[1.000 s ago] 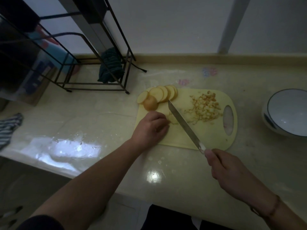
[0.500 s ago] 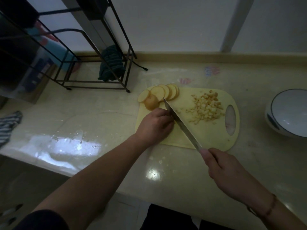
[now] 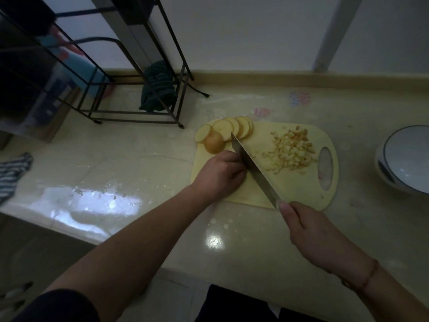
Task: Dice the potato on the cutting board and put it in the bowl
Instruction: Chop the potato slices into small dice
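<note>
Knife [image 3: 253, 169] beside left hand [image 3: 220, 175] (curled) — board [image 3: 299, 194].

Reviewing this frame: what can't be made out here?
- What the left hand holds down: head view, hidden under its curled fingers.
- Knife handle: covered by the right hand.
- Bowl: cut off by the right edge.
</note>
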Tool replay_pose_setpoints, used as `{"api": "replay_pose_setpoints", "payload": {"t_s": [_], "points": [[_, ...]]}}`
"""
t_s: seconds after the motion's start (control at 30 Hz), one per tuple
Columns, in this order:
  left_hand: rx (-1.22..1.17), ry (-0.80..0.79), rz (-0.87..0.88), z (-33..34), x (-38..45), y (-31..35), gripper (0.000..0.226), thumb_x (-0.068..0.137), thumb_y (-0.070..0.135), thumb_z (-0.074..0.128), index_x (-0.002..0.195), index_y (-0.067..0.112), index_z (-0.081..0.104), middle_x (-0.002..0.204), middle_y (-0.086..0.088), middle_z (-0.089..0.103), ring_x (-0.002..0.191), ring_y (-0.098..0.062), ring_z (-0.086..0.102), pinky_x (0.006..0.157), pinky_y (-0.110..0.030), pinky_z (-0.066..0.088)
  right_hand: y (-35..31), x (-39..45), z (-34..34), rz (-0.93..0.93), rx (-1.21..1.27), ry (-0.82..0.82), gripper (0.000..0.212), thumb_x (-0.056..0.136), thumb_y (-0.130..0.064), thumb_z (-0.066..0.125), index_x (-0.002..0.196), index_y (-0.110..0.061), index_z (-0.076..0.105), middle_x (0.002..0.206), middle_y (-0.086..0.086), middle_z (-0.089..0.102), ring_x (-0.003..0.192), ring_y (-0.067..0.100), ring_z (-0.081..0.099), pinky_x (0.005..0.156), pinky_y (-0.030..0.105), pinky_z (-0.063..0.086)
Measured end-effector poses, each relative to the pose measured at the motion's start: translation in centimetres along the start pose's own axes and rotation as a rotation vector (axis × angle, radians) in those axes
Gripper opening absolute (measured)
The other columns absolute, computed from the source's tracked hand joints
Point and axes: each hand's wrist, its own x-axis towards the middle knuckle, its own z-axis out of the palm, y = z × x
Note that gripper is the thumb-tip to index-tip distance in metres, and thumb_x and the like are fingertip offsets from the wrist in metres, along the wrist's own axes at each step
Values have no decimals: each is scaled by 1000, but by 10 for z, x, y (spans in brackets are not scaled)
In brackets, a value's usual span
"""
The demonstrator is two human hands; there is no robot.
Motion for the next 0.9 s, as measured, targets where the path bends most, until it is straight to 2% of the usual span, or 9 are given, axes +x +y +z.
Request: {"api": "replay_pose_setpoints", "payload": {"t_s": [0.1, 0.27, 0.4, 0.5, 0.63, 0.9], "points": [[0, 3, 0, 0, 0, 0, 25, 88, 19, 59, 91, 2, 79, 93, -12, 72, 85, -25, 65, 77, -30, 50, -4, 5, -2, -10, -13, -8, 49, 97, -49, 28, 71, -14, 50, 61, -2, 54, 61, 12, 53, 67, 36, 43], [13, 3, 14, -1, 0, 1, 24, 88, 19, 60, 88, 2, 78, 93, -12, 71, 84, -24, 65, 77, -28, 49, 6, -5, -16, 66, 58, 8, 54, 90, -57, 28, 67, -12, 48, 54, -3, 49, 46, 4, 46, 50, 28, 33], [7, 46, -23, 0, 0, 3, 25, 86, 21, 61, 85, 3, 78, 91, -10, 72, 82, -25, 66, 72, -31, 54, 10, -10, -21, 114, 127, -17, 56, 87, -62, 27, 69, -13, 48, 50, -4, 48, 39, 3, 42, 47, 25, 29], [-33, 70, -71, -1, -6, 4, 24, 87, 22, 63, 88, 4, 79, 94, -10, 71, 86, -22, 66, 74, -32, 55, 4, -11, -18, 77, 136, -7, 58, 85, -63, 28, 70, -10, 48, 51, -2, 48, 40, 3, 42, 47, 22, 28], [-18, 162, -119, -1, -21, 0, 13, 85, 13, 72, 88, 2, 77, 96, -10, 69, 88, -22, 63, 75, -33, 54, -1, -13, -11, 37, 129, -10, 58, 85, -62, 30, 69, -10, 50, 52, -3, 48, 43, 3, 42, 49, 21, 30], [47, 183, -104, 4, -22, 2, 7, 84, 10, 74, 87, 3, 76, 90, -11, 67, 82, -25, 60, 74, -34, 49, -3, -10, -2, -21, 59, 19, 51, 88, -58, 31, 63, -17, 46, 55, 1, 53, 55, 10, 50, 61, 33, 41]]}}
